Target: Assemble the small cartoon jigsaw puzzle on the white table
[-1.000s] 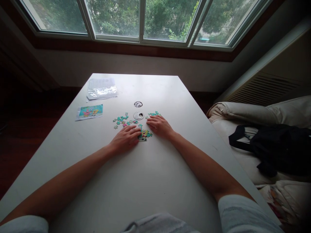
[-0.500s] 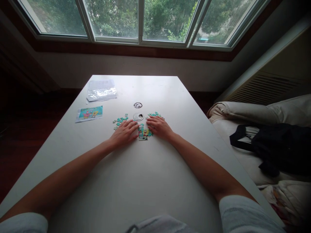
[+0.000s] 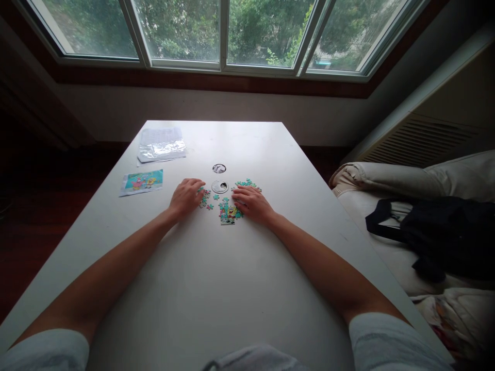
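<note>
A partly joined jigsaw puzzle [image 3: 227,212] with a cartoon picture lies flat on the white table [image 3: 216,273]. My right hand [image 3: 253,203] rests at its right side, fingers stretched out and lying over part of it and some loose pieces. Beyond those fingers, more turquoise puzzle pieces [image 3: 248,182] are spread. To the left, my left hand [image 3: 187,197] is beside another cluster of loose pieces [image 3: 204,198], its fingers loosely bent and partly covering them. Between the hands lies a single turquoise puzzle piece [image 3: 216,197].
A round silvery disc [image 3: 220,186] and a smaller oval-looking one [image 3: 219,168] lie behind the puzzle. At left are a cartoon picture card [image 3: 143,181] and a clear plastic bag with paper [image 3: 161,145]. A sofa [image 3: 386,247] with a dark bag [image 3: 448,237] stands right of the table.
My left hand has moved left, away from the puzzle to the outer side of the loose pieces, which now sit closer to the puzzle. My right hand stays nearly still.
</note>
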`<state>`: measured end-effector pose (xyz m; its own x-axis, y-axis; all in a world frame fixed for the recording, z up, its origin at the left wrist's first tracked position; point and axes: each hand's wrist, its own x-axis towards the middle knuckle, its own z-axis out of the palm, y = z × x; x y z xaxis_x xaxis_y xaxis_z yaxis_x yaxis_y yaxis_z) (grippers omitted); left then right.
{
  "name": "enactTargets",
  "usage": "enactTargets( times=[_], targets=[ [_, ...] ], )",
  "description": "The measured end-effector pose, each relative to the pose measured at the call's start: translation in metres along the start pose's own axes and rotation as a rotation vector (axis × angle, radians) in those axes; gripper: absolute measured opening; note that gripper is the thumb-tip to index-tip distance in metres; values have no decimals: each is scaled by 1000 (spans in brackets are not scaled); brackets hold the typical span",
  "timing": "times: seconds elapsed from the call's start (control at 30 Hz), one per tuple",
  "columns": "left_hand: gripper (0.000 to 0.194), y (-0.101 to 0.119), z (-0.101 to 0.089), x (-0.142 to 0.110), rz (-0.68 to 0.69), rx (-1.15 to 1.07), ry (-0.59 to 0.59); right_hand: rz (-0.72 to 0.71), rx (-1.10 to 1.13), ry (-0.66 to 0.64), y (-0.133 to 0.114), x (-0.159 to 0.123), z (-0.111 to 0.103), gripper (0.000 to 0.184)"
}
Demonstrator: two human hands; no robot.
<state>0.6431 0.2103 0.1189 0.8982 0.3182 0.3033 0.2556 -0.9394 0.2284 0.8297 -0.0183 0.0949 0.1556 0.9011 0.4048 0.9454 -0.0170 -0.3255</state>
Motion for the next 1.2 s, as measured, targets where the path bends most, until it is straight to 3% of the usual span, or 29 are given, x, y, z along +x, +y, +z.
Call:
enactTargets(
  times=[0.23, 0.63, 0.97, 1.2],
  targets=[
    [31, -21, 2, 30, -175, 61, -71, -2, 12, 12, 0, 1, 1, 26],
    [24, -26, 2, 39, -321, 1, -125, -15, -15, 25, -1, 0, 5, 26],
    [13, -4, -4, 34, -242, -25, 9, -49, 7, -1, -10, 0, 2, 27],
    [14, 18, -8, 35, -278, -250, -65, -54, 11, 3, -8, -1, 3, 26]
  ],
)
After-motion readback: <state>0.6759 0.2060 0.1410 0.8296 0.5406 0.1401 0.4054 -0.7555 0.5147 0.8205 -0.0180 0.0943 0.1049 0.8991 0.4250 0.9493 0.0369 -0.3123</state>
